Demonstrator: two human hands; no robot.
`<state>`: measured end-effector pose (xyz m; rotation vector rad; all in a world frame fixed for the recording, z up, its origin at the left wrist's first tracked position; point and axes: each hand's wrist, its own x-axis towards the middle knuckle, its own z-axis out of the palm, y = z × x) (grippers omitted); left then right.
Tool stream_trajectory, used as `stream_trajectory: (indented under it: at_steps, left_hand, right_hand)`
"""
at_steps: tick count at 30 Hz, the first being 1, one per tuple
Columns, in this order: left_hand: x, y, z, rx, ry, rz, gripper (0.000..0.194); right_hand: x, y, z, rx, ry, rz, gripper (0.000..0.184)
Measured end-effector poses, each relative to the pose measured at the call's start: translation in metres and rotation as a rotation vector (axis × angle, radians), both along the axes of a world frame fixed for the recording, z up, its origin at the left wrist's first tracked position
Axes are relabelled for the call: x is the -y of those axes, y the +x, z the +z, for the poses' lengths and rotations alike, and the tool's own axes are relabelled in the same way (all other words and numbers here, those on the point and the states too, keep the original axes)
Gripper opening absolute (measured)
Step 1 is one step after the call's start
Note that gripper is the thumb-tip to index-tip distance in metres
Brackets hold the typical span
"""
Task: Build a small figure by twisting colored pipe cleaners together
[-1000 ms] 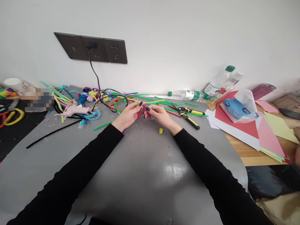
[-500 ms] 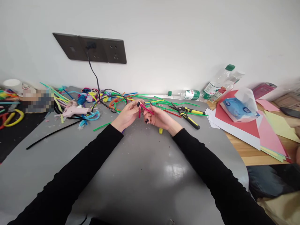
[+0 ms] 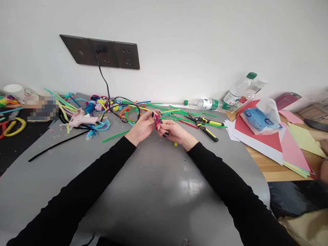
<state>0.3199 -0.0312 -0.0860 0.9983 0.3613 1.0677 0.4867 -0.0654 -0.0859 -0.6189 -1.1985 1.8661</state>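
Held up over the grey table [image 3: 159,191], a short bent magenta pipe cleaner [image 3: 156,121] sits between my two hands. My left hand [image 3: 142,127] pinches it with thumb and fingertips. From the other side, my right hand [image 3: 174,131] closes its fingers on the same piece; part of it is hidden behind them. A small yellow piece [image 3: 175,144] lies just below my right hand. Behind the hands are loose green pipe cleaners [image 3: 205,113], and black-and-yellow pliers [image 3: 205,128] rest to the right.
A pink glue gun [image 3: 83,119], its cord running to the wall socket [image 3: 102,51], lies at the left near a black pipe cleaner [image 3: 58,146]. Plastic bottles [image 3: 232,95], a tissue pack [image 3: 261,119] and coloured paper [image 3: 297,147] are at the right. Yellow-handled scissors [image 3: 15,127] lie far left.
The magenta pipe cleaner's free end, which stuck out to the right, is now folded in close to the fingers. My hands have drawn slightly closer together.
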Motion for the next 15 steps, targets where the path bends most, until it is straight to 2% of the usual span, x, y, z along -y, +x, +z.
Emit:
stream_trajectory:
  at_steps: [7, 15]
  left_hand:
    - [0.0002, -0.0015, 0.0042, -0.014, -0.037, -0.004, 0.035]
    - [-0.0041, -0.0026, 0.0017, -0.095, -0.019, 0.015, 0.038]
  right_hand:
    - [0.0000, -0.0007, -0.0020, -0.078, -0.194, -0.040, 0.021]
    - [-0.0055, 0.0013, -0.0068, -0.098, -0.282, -0.094, 0.012]
